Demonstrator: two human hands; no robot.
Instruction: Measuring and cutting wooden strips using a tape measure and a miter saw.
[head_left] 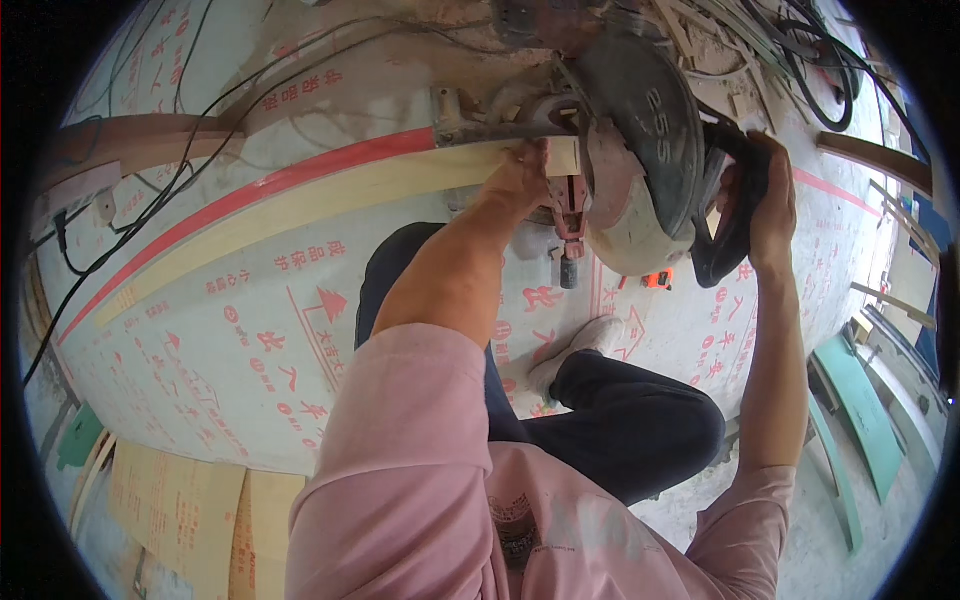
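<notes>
A miter saw (640,110) with a dark blade guard stands on the covered floor in front of me. My right hand (772,205) is wrapped round its black handle (718,262), at the right of the guard. A long pale wooden strip (330,212) runs from the far left to the saw, beside a red-faced strip (300,178). My left hand (522,175) grips the wooden strip near its right end, close to the blade guard. Some of its fingers are hidden behind the strip. The blade's edge cannot be made out.
An orange tape measure (658,280) lies just below the saw. Black cables (190,150) cross the left side, reaching a power strip (85,195). Wood offcuts and sawdust lie behind the saw. Green boards (860,420) lean at the right; yellowish panels (175,505) lie at lower left.
</notes>
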